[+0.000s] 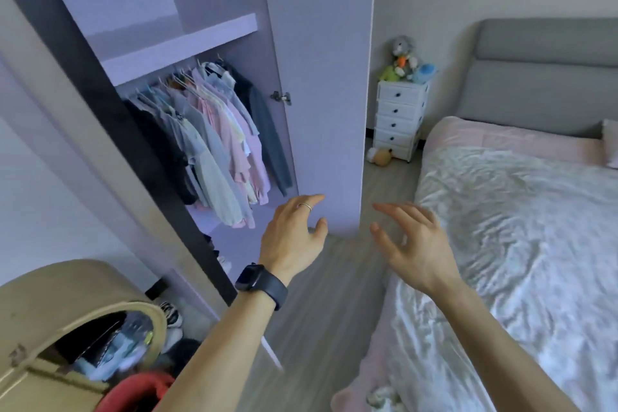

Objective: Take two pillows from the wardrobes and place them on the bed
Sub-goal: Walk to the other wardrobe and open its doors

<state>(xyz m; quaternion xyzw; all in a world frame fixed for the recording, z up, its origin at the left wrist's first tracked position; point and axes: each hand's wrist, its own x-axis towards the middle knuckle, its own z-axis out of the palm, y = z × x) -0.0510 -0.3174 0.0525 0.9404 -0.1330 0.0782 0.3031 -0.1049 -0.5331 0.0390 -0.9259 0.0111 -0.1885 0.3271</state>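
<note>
Left hand (294, 231) loosely spread, empty, at open wardrobe door (321, 94) edge; right hand (414, 244) spread, empty, beside bed (518, 227).

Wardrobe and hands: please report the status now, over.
Left hand open, near the wardrobe door. Right hand open, holds nothing. One likely pillow on the bed; none visible among the hanging clothes. Open door stands between clothes and bed.
</note>
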